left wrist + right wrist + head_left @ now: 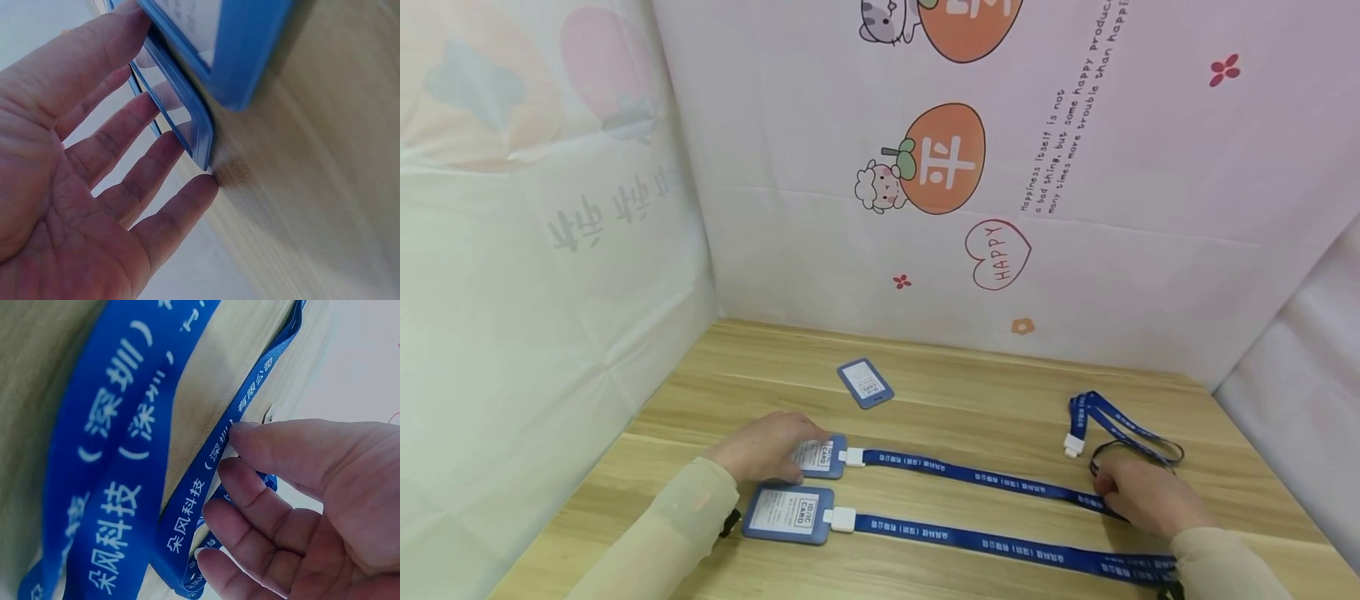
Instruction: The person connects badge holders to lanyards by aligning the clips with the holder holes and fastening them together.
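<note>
Two blue ID card holders, each clipped to a dark blue lanyard, lie side by side on the wooden table. My left hand [763, 450] holds the farther card holder [837, 458] across its edges, thumb on the near side and fingers on the far side. At right, my right hand [1153, 496] pinches the farther lanyard [970, 477] between thumb and index finger, as the right wrist view shows. The nearer card holder [786, 514] lies just below my left hand, its lanyard [1000, 546] stretched to the right, where the sleeve overlaps its end.
A loose card holder [865, 383] lies farther back on the table [970, 383]. Behind my right hand sits a folded lanyard [1090, 412] with a white clip [1073, 446]. A printed white cloth [820, 275] hangs along the back edge and both sides.
</note>
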Tool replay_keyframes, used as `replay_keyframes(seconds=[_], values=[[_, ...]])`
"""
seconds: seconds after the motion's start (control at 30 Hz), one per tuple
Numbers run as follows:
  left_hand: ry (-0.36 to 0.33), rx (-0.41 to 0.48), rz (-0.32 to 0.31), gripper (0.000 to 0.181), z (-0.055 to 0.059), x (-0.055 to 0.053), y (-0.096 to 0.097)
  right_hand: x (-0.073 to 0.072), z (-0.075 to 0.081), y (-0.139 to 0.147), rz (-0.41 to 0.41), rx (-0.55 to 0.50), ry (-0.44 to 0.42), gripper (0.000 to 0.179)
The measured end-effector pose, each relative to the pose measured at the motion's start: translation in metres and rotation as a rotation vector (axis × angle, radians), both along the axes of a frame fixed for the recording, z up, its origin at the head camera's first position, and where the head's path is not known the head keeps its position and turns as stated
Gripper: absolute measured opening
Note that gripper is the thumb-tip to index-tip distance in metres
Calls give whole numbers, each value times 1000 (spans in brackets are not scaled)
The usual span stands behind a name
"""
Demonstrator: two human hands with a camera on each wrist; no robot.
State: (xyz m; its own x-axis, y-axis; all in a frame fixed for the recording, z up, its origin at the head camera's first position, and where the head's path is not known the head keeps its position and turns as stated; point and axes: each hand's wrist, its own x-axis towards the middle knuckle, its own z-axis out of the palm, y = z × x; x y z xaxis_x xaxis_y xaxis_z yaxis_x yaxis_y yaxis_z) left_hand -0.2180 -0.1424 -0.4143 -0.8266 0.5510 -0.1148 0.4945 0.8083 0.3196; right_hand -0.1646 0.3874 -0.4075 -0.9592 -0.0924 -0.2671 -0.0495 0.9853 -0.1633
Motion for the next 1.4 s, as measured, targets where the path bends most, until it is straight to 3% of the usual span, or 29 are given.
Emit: replay_keyframes(seconds=[0.37,0.67,0.93,1.1,1.4], values=[[14,-5,9,68,0,3,0,0,2,1,16,-6,14,10],[7,-6,13,66,0,3,1,-6,16,-1,47,42,44,16],[14,-3,5,67,0,2,1,-16,24,-5,93,54,189,14],[16,1,12,68,-1,3,1,-22,22,-6,121,74,260,21],[13,1,18,67,-1,4,1,-37,15,-8,98,128,231,32]])
